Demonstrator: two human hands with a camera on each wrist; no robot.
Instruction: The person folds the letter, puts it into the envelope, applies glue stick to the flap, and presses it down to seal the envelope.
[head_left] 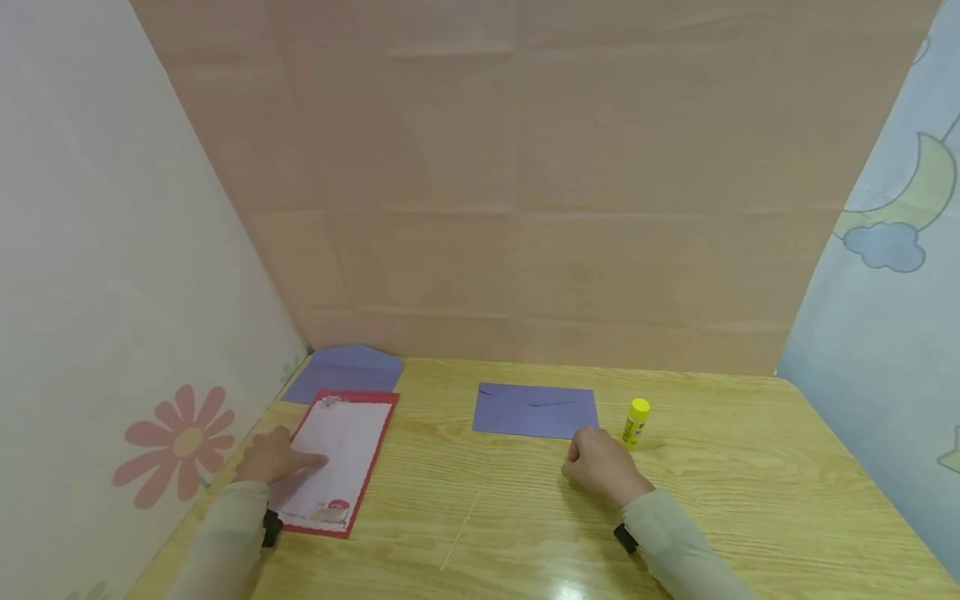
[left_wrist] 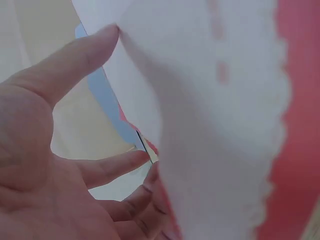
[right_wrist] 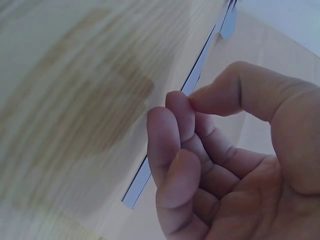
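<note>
A white sheet with a scalloped edge and small printed pictures lies on a red backing, together a decorated card (head_left: 341,454) at the left of the table. My left hand (head_left: 277,458) holds its left edge, thumb on the white face and the other fingers at the edge. In the left wrist view, the thumb tip touches the card (left_wrist: 220,115). My right hand (head_left: 603,465) is just in front of a purple envelope (head_left: 534,410), overlapping its lower right corner. Its fingers are loosely curled around nothing, thumb against a fingertip, in the right wrist view.
A yellow glue stick (head_left: 636,423) stands upright to the right of the envelope. Another purple envelope (head_left: 345,373), flap raised, lies behind the card in the far left corner. Brown paper (head_left: 517,183) rises behind the wooden table (head_left: 480,533), with patterned walls at both sides.
</note>
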